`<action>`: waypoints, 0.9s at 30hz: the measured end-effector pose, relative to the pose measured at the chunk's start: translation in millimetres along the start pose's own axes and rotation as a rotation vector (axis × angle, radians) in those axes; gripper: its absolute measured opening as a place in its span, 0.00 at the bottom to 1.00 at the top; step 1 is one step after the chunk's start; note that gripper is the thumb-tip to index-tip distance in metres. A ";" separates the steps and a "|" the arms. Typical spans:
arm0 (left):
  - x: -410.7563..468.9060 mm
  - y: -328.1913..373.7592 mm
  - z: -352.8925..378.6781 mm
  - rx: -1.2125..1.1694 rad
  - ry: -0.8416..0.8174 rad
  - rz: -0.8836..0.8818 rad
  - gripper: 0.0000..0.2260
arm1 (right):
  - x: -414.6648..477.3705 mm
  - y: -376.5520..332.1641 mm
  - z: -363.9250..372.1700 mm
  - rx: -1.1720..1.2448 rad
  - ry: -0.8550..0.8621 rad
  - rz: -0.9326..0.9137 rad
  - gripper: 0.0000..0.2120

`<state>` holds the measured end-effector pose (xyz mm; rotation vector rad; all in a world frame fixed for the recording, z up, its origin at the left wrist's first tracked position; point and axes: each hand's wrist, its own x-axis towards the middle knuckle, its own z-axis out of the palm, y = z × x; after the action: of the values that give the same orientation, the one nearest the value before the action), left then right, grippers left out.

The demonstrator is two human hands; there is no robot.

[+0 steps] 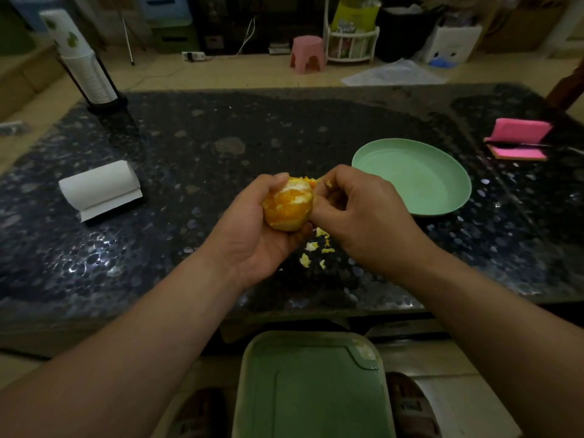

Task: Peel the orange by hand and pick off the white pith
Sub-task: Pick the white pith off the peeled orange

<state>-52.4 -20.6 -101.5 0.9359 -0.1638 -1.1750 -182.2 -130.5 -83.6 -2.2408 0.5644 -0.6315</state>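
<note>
left hand cupping and gripping the half-peeled orange above the desk; right hand pinching at its peel; scraps lying below.

I can read no words, numbers or brand marks anywhere around the table. The yellow-green bag beyond its far edge carries print too blurred to read, and the cup sleeve on its far left corner shows only green leaves.
</note>
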 end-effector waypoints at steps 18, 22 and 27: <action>-1.4 9.1 -2.5 0.007 -0.008 0.052 0.15 | 4.2 2.7 -3.8 0.143 -0.055 0.075 0.05; -2.3 6.5 -0.3 0.047 -0.007 0.070 0.11 | 2.8 1.9 -5.5 0.049 -0.038 0.068 0.04; 1.6 4.1 -1.1 0.140 0.005 0.181 0.10 | 2.8 -6.3 -5.1 0.468 -0.164 0.456 0.08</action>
<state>-48.1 -21.0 -99.9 1.0244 -0.3238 -1.0034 -181.7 -130.8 -75.0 -1.6323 0.7283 -0.3000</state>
